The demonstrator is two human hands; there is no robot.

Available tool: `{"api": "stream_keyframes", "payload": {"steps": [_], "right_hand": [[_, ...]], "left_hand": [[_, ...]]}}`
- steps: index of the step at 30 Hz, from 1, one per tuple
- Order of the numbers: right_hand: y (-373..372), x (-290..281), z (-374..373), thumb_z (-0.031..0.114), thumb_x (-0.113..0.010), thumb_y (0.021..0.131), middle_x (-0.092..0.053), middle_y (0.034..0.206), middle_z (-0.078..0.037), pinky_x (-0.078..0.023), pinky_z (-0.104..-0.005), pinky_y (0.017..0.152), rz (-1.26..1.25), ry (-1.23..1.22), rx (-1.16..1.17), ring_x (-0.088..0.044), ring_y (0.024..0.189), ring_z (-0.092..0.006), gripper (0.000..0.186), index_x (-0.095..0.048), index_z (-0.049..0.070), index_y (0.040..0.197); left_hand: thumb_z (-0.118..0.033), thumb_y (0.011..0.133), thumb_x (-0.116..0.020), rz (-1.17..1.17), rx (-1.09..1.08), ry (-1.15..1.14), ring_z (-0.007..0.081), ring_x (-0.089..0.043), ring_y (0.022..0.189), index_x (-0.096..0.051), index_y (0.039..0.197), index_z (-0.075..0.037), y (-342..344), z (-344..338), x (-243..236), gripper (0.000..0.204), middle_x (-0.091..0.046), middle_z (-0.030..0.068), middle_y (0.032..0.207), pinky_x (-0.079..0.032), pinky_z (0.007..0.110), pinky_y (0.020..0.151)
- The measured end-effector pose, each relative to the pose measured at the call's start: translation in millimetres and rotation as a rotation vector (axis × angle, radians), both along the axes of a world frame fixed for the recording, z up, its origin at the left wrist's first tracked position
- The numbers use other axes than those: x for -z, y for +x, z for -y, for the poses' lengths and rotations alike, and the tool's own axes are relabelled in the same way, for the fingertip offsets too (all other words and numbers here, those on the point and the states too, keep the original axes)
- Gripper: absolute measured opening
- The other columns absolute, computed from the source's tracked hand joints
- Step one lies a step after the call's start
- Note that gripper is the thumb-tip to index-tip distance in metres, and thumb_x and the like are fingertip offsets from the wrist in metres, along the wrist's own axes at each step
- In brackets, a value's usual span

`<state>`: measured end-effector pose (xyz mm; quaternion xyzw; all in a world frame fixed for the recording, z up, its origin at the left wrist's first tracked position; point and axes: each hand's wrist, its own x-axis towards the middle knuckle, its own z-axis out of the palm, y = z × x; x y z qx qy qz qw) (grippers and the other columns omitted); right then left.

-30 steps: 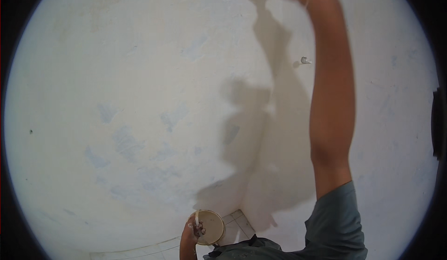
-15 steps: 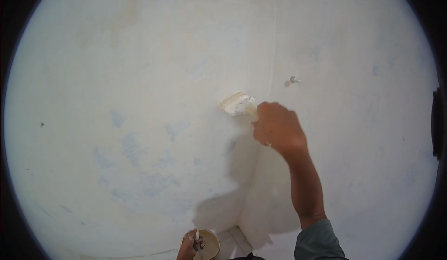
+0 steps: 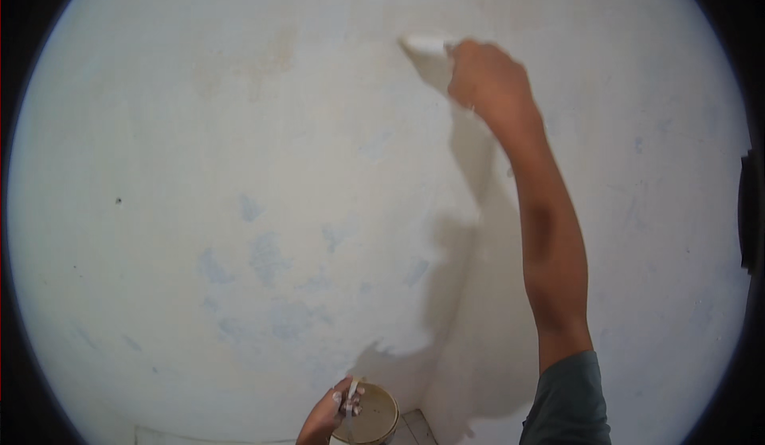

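Raised high in front of me, my right hand (image 3: 490,82) is closed around a wide paintbrush (image 3: 426,44). Its bristles point left, at the wall (image 3: 335,150), and a shadow falls just below it. The brush's handle is hidden in my fist. Low in the view, my left hand (image 3: 338,403) grips the pale handle of a bucket (image 3: 394,405). Off-white paint shows inside the bucket. White smears mark my left fingers.
Two whitish walls meet in a corner, the right-hand wall (image 3: 637,230) running behind my arm. Bluish patches (image 3: 267,258) mottle the left wall, which has a small dark hole (image 3: 119,200). Pale floor tiles (image 3: 416,429) show at the bottom beside the bucket.
My right hand has moved the paintbrush upward along the wall. The view has shifted, and the bucket with my left hand now appears slightly further right.
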<state>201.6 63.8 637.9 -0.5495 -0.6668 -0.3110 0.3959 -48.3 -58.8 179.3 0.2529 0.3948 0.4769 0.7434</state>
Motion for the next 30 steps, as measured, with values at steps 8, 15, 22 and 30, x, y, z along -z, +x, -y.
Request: {"api": "stream_keyframes", "payload": {"steps": [8,15,22,30], "right_hand": [[-25.6,210.0,75.3,0.004,-0.049,0.074,-0.059,0.064,-0.015,-0.048,-0.0361,0.052,0.135,-0.373,-0.177,-0.060,0.059,-0.0260,0.029,-0.058,0.000,0.102],[-13.5,266.8,38.9,0.017,-0.053,0.076,-0.060,0.074,-0.019,-0.048,-0.0437,0.064,0.086,-0.717,-0.237,-0.060,0.071,-0.0337,0.018,-0.061,0.001,0.080],[-17.5,301.2,-16.0,0.027,-0.052,0.086,-0.048,0.061,0.000,-0.035,-0.0230,0.043,-0.861,-1.220,-0.597,-0.041,0.047,-0.0077,0.028,-0.054,0.002,0.073],[-57.8,496.2,-50.3,0.028,-0.053,0.086,-0.039,0.054,0.002,-0.026,-0.0223,0.031,-1.720,-1.369,-0.931,-0.034,0.037,-0.0064,0.025,-0.045,0.008,0.073]], "left_hand": [[-0.041,0.090,-0.043,-0.116,0.003,0.143,0.0108,-0.049,0.051,-0.055,0.089,-0.004,34.2,53.8,-136.8,0.039,-0.051,0.0011,0.061,-0.043,0.024,0.044],[-0.045,0.089,-0.039,-0.169,-0.173,0.164,0.0096,-0.037,0.039,-0.055,0.082,-0.002,38.4,49.8,-131.4,0.046,-0.038,-0.0021,0.049,-0.032,0.023,0.039],[-0.042,0.088,-0.045,-0.121,-0.439,-0.064,0.0103,-0.040,0.042,-0.052,0.083,-0.003,26.3,57.0,-97.9,0.041,-0.042,0.0001,0.052,-0.032,0.023,0.040],[-0.042,0.086,-0.049,-0.210,-0.566,-0.237,0.0118,-0.042,0.043,-0.052,0.081,-0.002,40.9,49.9,-114.3,0.041,-0.042,0.0000,0.051,-0.036,0.024,0.042]]}}
